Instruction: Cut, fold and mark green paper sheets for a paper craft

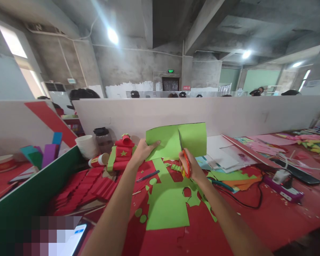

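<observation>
A green sheet (194, 137) is held up over the table in my left hand (144, 150), its thumb on the front of the left end. My right hand (191, 164) grips red-handled scissors (186, 164), whose blades reach upward across the sheet's lower middle. A slit or blade line runs toward the top edge; which one is hard to tell. Below lies a larger green piece (168, 206) on the red table, with green scraps (194, 197) and small rounded pieces around it. A dark pen-like tool (148, 176) rests beneath my left hand.
Folded red pieces (88, 188), a red figure with a star (123, 153), paper cups (86, 146) and a dark-lidded bottle (102, 137) stand left. A phone (69, 240) lies lower left. At right are white papers (224, 156), a purple power strip (284, 188) and cables. A white partition (229, 112) runs behind.
</observation>
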A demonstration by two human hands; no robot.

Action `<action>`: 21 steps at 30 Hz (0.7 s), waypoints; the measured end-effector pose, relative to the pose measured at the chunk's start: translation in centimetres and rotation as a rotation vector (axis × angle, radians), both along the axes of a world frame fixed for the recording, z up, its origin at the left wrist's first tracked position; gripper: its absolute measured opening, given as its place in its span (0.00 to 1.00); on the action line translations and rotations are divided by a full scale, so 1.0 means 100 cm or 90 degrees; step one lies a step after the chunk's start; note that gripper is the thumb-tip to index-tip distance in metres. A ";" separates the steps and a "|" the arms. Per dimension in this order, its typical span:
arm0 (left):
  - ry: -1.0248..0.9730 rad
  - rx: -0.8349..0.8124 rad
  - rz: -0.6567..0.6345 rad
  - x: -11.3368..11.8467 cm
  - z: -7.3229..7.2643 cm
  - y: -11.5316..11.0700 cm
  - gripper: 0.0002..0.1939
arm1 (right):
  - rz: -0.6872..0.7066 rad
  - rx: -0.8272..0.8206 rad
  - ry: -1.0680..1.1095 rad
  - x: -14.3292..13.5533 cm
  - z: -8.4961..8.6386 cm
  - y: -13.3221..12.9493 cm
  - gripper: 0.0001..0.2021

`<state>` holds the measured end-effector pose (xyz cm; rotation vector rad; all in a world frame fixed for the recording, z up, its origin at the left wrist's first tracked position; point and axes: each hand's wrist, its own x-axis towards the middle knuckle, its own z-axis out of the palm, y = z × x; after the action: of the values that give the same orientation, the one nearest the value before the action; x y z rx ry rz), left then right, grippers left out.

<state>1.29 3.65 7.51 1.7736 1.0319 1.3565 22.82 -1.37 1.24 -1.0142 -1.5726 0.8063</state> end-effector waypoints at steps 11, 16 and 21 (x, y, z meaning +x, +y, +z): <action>-0.001 -0.015 0.000 -0.003 -0.004 0.004 0.23 | -0.023 0.021 0.014 0.000 -0.002 0.005 0.23; 0.015 -0.030 -0.016 -0.003 -0.002 0.002 0.24 | 0.000 0.024 0.026 0.000 0.000 0.004 0.23; 0.018 -0.018 -0.029 -0.002 -0.001 0.001 0.26 | -0.003 0.028 0.020 0.001 0.003 0.000 0.23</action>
<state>1.14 3.78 7.37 1.7898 1.0152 1.2865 22.96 -1.37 1.55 -0.9682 -1.5543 0.7776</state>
